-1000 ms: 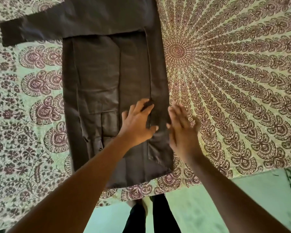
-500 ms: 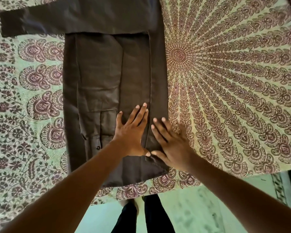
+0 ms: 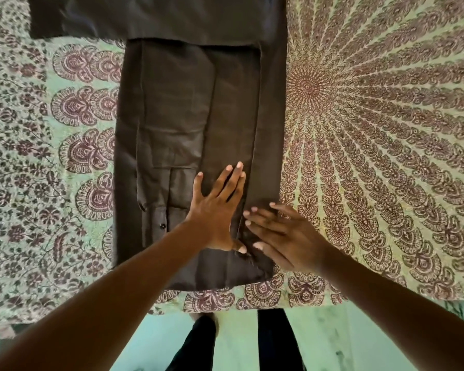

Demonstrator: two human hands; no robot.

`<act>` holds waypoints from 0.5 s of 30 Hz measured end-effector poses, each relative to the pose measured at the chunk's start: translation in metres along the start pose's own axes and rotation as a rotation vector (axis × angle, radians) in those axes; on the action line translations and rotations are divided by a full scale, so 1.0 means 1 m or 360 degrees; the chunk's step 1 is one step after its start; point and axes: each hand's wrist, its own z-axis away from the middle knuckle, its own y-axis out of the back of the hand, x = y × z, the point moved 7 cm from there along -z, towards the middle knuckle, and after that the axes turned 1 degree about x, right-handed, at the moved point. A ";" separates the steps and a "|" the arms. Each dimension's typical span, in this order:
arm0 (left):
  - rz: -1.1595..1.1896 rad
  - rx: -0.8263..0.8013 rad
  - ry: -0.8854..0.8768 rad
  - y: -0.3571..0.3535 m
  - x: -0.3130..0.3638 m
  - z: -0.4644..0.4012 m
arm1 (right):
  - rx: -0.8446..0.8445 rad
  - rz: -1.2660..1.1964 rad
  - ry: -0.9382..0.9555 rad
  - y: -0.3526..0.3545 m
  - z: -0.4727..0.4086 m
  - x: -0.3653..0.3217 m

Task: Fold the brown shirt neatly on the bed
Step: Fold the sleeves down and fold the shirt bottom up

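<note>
I see the dark brown cloth shirt (image 3: 198, 124) lying flat on the patterned bedspread (image 3: 373, 116), its right side already turned inward, one sleeve stretched out at its far end; my left hand (image 3: 217, 210) lies flat on the shirt's near half, fingers straight and slightly spread, I judge to pin the fold; my right hand (image 3: 284, 234) sits at the shirt's near right edge, fingers extended and close together, seemingly smoothing that edge down; beyond the shirt's near hem, pale floor (image 3: 239, 344).
</note>
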 end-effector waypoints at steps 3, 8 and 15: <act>0.0013 -0.0040 0.0065 0.000 0.001 0.005 | -0.0164 0.0116 -0.0090 -0.007 -0.011 0.021; 0.0034 -0.0071 0.0136 0.011 0.007 0.005 | -0.0343 0.0213 -0.0115 -0.006 -0.043 0.081; -0.0005 -0.0138 0.0117 0.017 0.016 0.001 | -0.0319 0.0220 -0.0326 0.015 -0.104 0.171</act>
